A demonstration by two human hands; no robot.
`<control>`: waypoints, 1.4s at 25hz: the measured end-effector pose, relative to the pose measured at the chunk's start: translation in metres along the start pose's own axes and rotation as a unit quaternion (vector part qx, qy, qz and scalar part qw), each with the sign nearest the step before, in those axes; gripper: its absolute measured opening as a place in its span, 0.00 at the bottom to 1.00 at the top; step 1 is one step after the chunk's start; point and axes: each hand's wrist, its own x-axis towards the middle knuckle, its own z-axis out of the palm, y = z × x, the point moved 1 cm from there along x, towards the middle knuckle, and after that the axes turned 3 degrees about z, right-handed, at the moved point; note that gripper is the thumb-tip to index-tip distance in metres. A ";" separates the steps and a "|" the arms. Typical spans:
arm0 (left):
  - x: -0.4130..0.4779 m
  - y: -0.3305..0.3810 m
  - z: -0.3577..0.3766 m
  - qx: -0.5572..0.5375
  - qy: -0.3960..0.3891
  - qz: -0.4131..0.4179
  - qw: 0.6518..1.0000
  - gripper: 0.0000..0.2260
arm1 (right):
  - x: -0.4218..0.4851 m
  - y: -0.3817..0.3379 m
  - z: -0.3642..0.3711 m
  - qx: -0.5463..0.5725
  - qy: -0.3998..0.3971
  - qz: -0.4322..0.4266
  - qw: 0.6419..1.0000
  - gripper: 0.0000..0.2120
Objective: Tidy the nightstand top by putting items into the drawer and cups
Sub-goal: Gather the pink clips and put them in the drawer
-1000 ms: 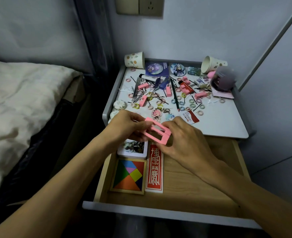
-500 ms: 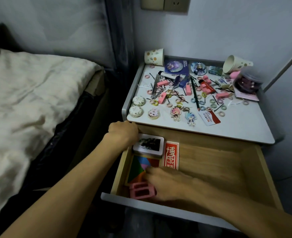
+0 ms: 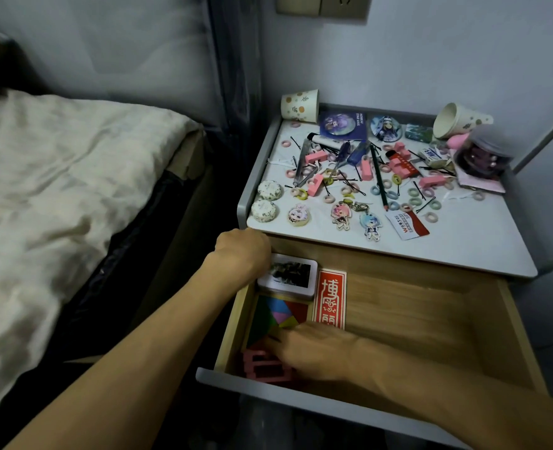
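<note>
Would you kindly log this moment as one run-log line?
right hand: on pink frames, drawer front-left corner | left hand: curled at drawer back-left edge | nightstand top: cluttered

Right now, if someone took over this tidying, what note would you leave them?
Left hand: curled at the drawer back-left, beside the card box; grip hidden.
Right hand: on the pink frames, drawer front-left; grip hidden.
Done: frames, tangram, card box in drawer.
Left: hair ties, bobby pins, keychains, pencil on the nightstand top; paper cup back-left, tipped paper cup back-right.
</note>
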 end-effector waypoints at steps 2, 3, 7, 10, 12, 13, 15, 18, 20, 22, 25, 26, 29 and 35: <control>0.000 0.000 -0.002 -0.007 -0.001 -0.007 1.000 0.11 | 0.001 0.000 -0.002 0.004 -0.005 0.003 1.000 0.23; 0.000 0.000 -0.002 -0.011 -0.002 -0.011 1.000 0.11 | 0.001 0.000 -0.001 0.004 -0.009 0.006 1.000 0.24; -0.001 0.002 -0.002 -0.017 0.001 -0.013 1.000 0.15 | 0.002 0.002 0.006 0.026 -0.014 0.011 0.999 0.26; -0.002 0.003 -0.003 -0.019 0.001 -0.009 1.000 0.17 | 0.004 0.000 0.009 0.022 -0.006 -0.002 1.000 0.24; -0.002 0.004 -0.002 -0.015 -0.001 -0.008 1.000 0.16 | 0.006 -0.002 0.005 0.022 0.006 -0.007 1.000 0.23; -0.002 0.004 -0.002 -0.012 -0.001 -0.008 1.000 0.15 | 0.006 -0.003 0.002 0.026 0.012 -0.009 1.000 0.22; -0.004 0.004 -0.003 -0.008 0.000 -0.008 1.000 0.15 | 0.006 -0.004 -0.002 0.042 0.018 -0.001 0.999 0.22; -0.006 0.005 -0.005 -0.011 -0.007 -0.007 1.000 0.17 | 0.004 -0.006 -0.003 0.070 0.010 0.009 0.997 0.26; -0.007 0.005 -0.005 -0.012 -0.012 -0.007 1.000 0.18 | 0.003 -0.006 -0.002 0.095 0.011 0.009 0.995 0.28; -0.006 0.005 -0.005 -0.014 -0.014 -0.009 1.000 0.18 | 0.003 -0.003 -0.001 0.099 0.007 0.013 0.995 0.28; -0.008 0.006 -0.005 -0.019 -0.014 -0.010 1.000 0.18 | 0.006 -0.001 0.004 0.093 0.009 0.010 0.996 0.25; -0.008 0.006 -0.005 -0.021 -0.013 -0.010 1.000 0.18 | 0.007 -0.001 0.005 0.089 0.012 0.006 0.996 0.24; -0.010 0.007 -0.005 -0.027 -0.008 -0.005 1.000 0.19 | 0.008 0.001 0.008 0.083 0.009 -0.002 0.996 0.25; -0.012 0.011 -0.005 -0.004 -0.019 -0.019 1.000 0.20 | 0.004 0.007 0.010 0.072 0.006 0.006 0.997 0.26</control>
